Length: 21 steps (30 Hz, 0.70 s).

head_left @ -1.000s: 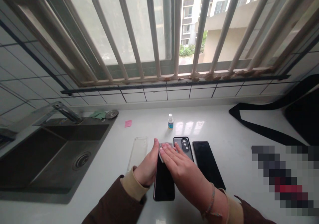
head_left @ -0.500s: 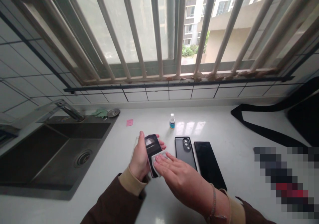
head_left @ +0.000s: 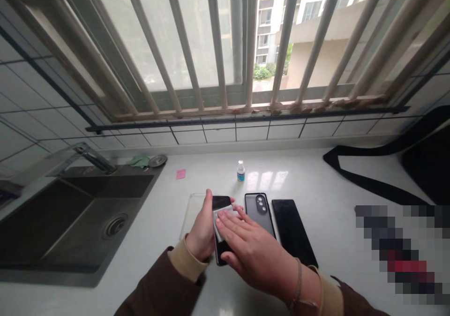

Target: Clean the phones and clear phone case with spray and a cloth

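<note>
Head view: phone wiped at the counter's near edge
Left hand [head_left: 201,229] grips the black phone [head_left: 221,250]; right hand [head_left: 248,248], fingers flat, presses a white cloth [head_left: 222,215] on it

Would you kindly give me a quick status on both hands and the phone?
Left hand grips black phone, tilted off counter. Right hand presses white cloth on its screen. Clear case left, dark case right; nothing obstructing.
</note>
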### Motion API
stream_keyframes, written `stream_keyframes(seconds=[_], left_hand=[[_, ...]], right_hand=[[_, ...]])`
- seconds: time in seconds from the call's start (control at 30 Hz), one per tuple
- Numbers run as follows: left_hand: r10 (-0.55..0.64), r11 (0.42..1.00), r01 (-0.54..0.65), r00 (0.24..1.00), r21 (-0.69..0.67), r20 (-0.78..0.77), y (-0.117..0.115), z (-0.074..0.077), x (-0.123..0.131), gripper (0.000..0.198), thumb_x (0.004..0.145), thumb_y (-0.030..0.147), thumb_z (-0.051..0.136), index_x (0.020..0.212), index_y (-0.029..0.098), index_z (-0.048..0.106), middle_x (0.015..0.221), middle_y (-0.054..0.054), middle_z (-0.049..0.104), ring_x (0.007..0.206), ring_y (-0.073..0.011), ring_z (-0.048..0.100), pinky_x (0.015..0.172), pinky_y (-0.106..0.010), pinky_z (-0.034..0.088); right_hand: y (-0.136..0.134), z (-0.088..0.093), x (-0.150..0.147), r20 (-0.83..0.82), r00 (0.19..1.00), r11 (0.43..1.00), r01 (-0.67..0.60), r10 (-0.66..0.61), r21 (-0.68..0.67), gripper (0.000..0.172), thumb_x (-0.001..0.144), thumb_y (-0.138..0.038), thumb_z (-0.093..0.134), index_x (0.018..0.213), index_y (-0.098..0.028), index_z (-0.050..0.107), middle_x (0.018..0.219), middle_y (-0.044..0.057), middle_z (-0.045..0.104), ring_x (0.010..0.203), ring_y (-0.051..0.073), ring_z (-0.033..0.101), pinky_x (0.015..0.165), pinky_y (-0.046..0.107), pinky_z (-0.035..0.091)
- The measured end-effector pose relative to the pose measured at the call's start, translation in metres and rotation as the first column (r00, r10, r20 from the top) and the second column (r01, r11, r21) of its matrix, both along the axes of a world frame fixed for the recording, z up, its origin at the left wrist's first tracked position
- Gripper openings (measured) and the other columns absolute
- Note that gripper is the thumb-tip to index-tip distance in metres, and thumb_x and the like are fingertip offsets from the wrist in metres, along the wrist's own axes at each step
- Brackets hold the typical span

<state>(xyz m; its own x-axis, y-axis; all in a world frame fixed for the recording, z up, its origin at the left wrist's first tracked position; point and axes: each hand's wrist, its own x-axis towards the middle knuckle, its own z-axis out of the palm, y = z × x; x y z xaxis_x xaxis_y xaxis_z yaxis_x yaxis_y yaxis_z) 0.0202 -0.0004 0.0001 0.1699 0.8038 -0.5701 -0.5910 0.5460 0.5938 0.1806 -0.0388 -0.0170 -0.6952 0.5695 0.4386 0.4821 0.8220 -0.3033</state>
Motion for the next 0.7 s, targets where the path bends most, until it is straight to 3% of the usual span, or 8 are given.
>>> stream_keyframes(seconds=[0.1, 0.17, 0.3, 0.4, 0.5, 0.6, 0.7], left_hand=[[-0.063, 0.998, 0.063, 0.998, -0.001, 0.017, -0.004, 0.000, 0.007, 0.063, 0.106, 0.064, 0.045, 0.113, 0.008, 0.074, 0.105, -0.021, 0.080, 0.105, -0.0292, 0.079, 0.109, -0.040, 0.056], [-0.033, 0.998, 0.034, 0.999, 0.051, -0.028, -0.006, 0.001, 0.011, 0.056, 0.109, 0.057, 0.046, 0.119, 0.009, 0.074, 0.111, -0.018, 0.081, 0.115, -0.0277, 0.076, 0.118, -0.039, 0.049], [0.019, 0.994, -0.011, 0.997, 0.112, -0.068, -0.007, 0.002, 0.014, 0.052, 0.110, 0.052, 0.046, 0.124, 0.011, 0.074, 0.115, -0.016, 0.081, 0.121, -0.0258, 0.074, 0.123, -0.037, 0.043], [0.034, 0.997, -0.033, 0.999, 0.072, -0.012, -0.006, 0.001, 0.011, 0.062, 0.108, 0.061, 0.044, 0.122, 0.009, 0.075, 0.104, -0.018, 0.082, 0.105, -0.0281, 0.079, 0.111, -0.040, 0.055], [0.164, 0.982, -0.157, 0.985, 0.103, -0.054, -0.003, 0.002, 0.003, 0.065, 0.106, 0.066, 0.045, 0.114, 0.009, 0.075, 0.088, -0.014, 0.080, 0.077, -0.0245, 0.078, 0.083, -0.038, 0.064], [0.313, 0.944, -0.295, 0.942, 0.147, -0.121, 0.003, 0.008, -0.006, 0.063, 0.105, 0.065, 0.046, 0.108, 0.009, 0.076, 0.079, -0.010, 0.076, 0.060, -0.0187, 0.071, 0.062, -0.030, 0.059], [0.387, 0.919, -0.372, 0.914, 0.128, -0.120, 0.008, 0.015, -0.013, 0.064, 0.108, 0.062, 0.041, 0.104, 0.009, 0.075, 0.075, -0.010, 0.075, 0.056, -0.0179, 0.068, 0.056, -0.028, 0.055]], right_hand=[[0.002, 0.000, 0.001, 0.020, 0.995, 0.995, 0.097, -0.097, -0.013, 0.060, 0.108, -0.033, 0.052, 0.159, -0.001, 0.046, 0.166, 0.022, 0.045, 0.158, 0.034, 0.040, 0.129, 0.058, 0.035], [0.003, -0.001, 0.000, 0.022, 0.986, 0.986, 0.164, -0.163, -0.009, 0.060, 0.108, -0.030, 0.051, 0.160, 0.000, 0.045, 0.165, 0.023, 0.044, 0.157, 0.035, 0.041, 0.127, 0.060, 0.039], [0.004, -0.003, -0.001, -0.020, 0.977, 0.977, 0.214, -0.214, 0.007, 0.056, 0.107, -0.023, 0.050, 0.157, 0.002, 0.049, 0.162, 0.025, 0.048, 0.154, 0.036, 0.045, 0.124, 0.059, 0.044], [0.003, -0.004, -0.002, -0.060, 0.980, 0.982, 0.191, -0.190, 0.011, 0.052, 0.107, -0.020, 0.048, 0.153, 0.001, 0.054, 0.158, 0.025, 0.053, 0.151, 0.035, 0.050, 0.123, 0.058, 0.046], [0.000, -0.002, -0.001, -0.113, 0.983, 0.990, 0.142, -0.144, -0.025, 0.048, 0.108, -0.019, 0.045, 0.149, 0.000, 0.059, 0.153, 0.023, 0.060, 0.147, 0.032, 0.056, 0.122, 0.051, 0.050], [-0.003, 0.000, -0.001, -0.161, 0.983, 0.995, 0.077, -0.087, -0.068, 0.046, 0.107, -0.019, 0.045, 0.147, -0.001, 0.062, 0.152, 0.022, 0.062, 0.145, 0.028, 0.057, 0.121, 0.041, 0.051], [-0.006, 0.003, -0.001, -0.189, 0.981, 0.998, 0.033, -0.044, -0.061, 0.045, 0.106, -0.018, 0.048, 0.146, -0.003, 0.063, 0.150, 0.020, 0.064, 0.145, 0.026, 0.058, 0.122, 0.039, 0.050]])
